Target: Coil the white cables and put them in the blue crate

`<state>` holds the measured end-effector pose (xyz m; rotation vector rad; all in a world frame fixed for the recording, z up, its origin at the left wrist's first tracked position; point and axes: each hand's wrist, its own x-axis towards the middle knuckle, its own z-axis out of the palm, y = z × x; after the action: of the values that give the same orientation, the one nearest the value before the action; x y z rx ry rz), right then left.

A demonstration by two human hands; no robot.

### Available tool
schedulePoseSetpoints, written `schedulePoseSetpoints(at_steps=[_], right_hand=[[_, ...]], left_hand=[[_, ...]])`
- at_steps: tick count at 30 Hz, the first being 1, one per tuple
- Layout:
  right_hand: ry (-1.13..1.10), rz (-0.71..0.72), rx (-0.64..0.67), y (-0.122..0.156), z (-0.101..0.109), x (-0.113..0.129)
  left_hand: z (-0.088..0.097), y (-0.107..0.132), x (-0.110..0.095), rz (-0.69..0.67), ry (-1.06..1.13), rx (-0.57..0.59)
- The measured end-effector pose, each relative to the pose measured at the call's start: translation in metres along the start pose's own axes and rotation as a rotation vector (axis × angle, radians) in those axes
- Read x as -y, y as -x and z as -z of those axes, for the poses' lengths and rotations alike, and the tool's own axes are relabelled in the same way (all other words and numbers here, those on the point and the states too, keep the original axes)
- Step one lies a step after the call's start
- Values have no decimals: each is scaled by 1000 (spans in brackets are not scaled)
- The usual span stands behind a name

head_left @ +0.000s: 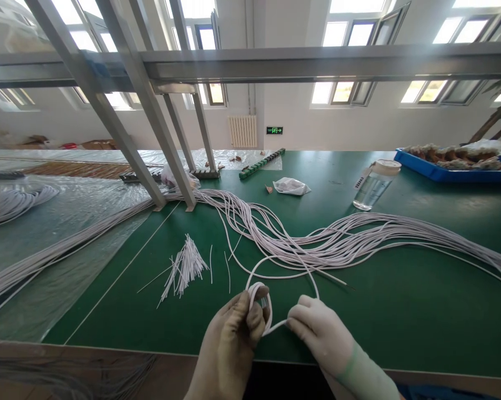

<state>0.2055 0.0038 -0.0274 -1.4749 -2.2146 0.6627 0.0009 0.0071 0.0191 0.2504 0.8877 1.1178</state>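
Both of my hands are gloved and held over the near part of the green table. My left hand is closed around a small coil of white cable, its fingers through and around the loops. A length of the same cable runs from the coil to my right hand, which pinches it between thumb and fingers. Past my hands lies a long bundle of white cables, and one strand from it loops down toward the coil. To the left, a heap of short cut white pieces lies on the table.
Metal frame posts stand on the table at the left, with a crossbar overhead. A clear bottle, a crumpled plastic bag, a green slotted strip and a blue tray stand farther back. Plastic sheeting covers the left side.
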Motion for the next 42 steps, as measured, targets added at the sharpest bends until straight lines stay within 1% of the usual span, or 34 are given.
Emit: schedulePoseSetpoints(at_steps=[2, 4, 7, 9, 10, 12, 13, 15, 17, 18, 19, 21, 24, 25, 28, 29, 31, 33, 34, 35, 36, 37, 38, 39, 42], right_hand=[[70, 16, -4, -14, 16, -11], [134, 35, -18, -29, 31, -16], [175, 48, -48, -49, 47, -12], [196, 49, -77, -56, 51, 0], [206, 45, -101, -58, 50, 8], [231, 58, -164, -56, 43, 24], [252, 79, -203, -54, 38, 31], [305, 139, -263, -47, 25, 44], [359, 181, -286, -39, 14, 53], [381, 190, -291, -35, 9, 56], [399, 200, -294, -32, 5, 59], [434, 232, -313, -27, -1, 62], [495, 275, -329, -22, -9, 64], [520, 277, -325, -20, -13, 63], [599, 228, -291, -17, -22, 63], [615, 215, -275, -17, -24, 64], [617, 217, -232, -18, -23, 64], [584, 227, -191, -23, -14, 59], [572, 217, -188, -28, -6, 53], [565, 185, -204, -33, 3, 44], [568, 138, -260, -39, 13, 32], [575, 96, -314, -46, 24, 17], [564, 38, -386, -53, 36, 2], [539, -19, -467, -60, 47, -13], [523, -88, -556, -73, 73, -49]], left_hand=[[2, 6, -8, 86, -70, 82], [0, 15, -13, 147, -191, 132], [-8, 25, -11, 110, -472, 163], [-11, 24, -4, 73, -660, 149], [-12, 21, 1, 73, -712, 136], [-12, 14, 11, 82, -752, 83], [-12, 10, 15, 73, -760, 36], [-11, 7, 20, 43, -770, -90], [-11, 8, 22, 5, -780, -220], [-11, 10, 22, -11, -773, -260], [-10, 13, 22, -28, -761, -270], [-8, 19, 22, -97, -723, -222], [-3, 22, 22, -175, -570, -168], [-1, 21, 23, -165, -498, -173], [4, 11, 26, -50, -307, -242], [5, 7, 27, -32, -260, -258], [2, 1, 26, -62, -210, -283], [-2, -1, 21, -133, -220, -301], [-4, 0, 16, -145, -241, -318], [-5, 1, 10, -149, -254, -323], [-5, 2, 5, -137, -250, -323], [-4, 4, -1, -137, -218, -289], [-4, 5, -4, -166, -166, -225], [-3, 7, -6, -180, -137, -190], [-8, 10, 0, -166, -98, -38]])
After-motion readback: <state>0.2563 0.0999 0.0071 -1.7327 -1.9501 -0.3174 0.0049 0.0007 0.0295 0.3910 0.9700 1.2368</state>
